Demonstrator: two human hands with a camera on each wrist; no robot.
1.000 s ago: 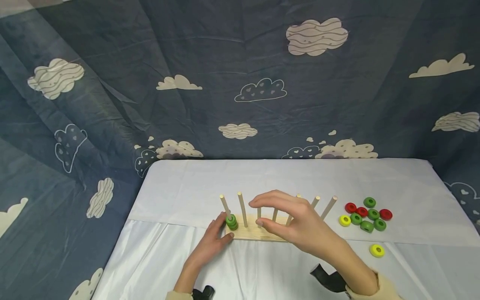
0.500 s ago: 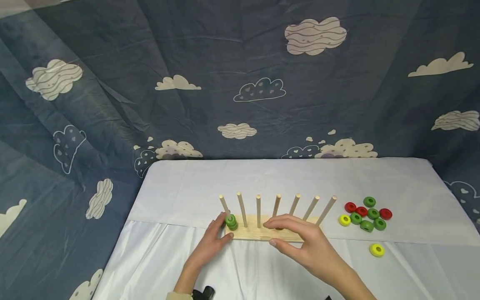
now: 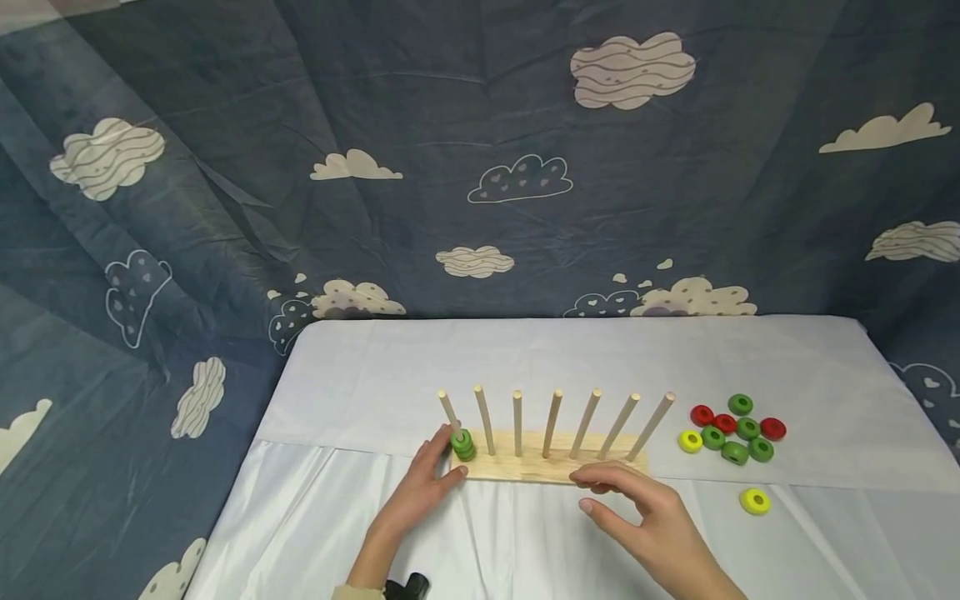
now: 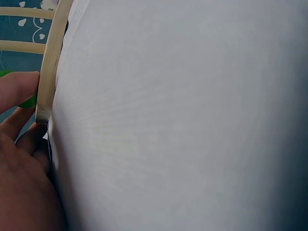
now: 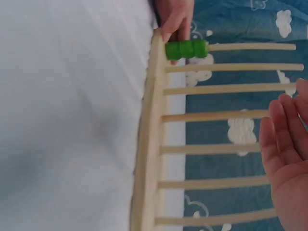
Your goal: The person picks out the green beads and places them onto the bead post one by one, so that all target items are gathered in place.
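From where I'm standing, the person's left hand [image 3: 422, 492] is pinching the left end of a pale rectangular wooden board [image 3: 525, 468], thumb at the near edge. The board is lying on a white cloth-covered table [image 3: 525, 358], and seven slim round wooden pegs [image 3: 552, 425] are rising from it. Three round green beads [image 3: 463, 446] are sitting stacked around the leftmost peg. The right hand [image 3: 652, 517] is hovering by the board's near right edge, holding nothing, fingers gently bent and thumb well parted. Off to the right, loose red [image 3: 772, 429], green [image 3: 735, 452] and yellow ring-shaped beads [image 3: 754, 501] are lying on the cloth, one yellow bead resting nearer the person.
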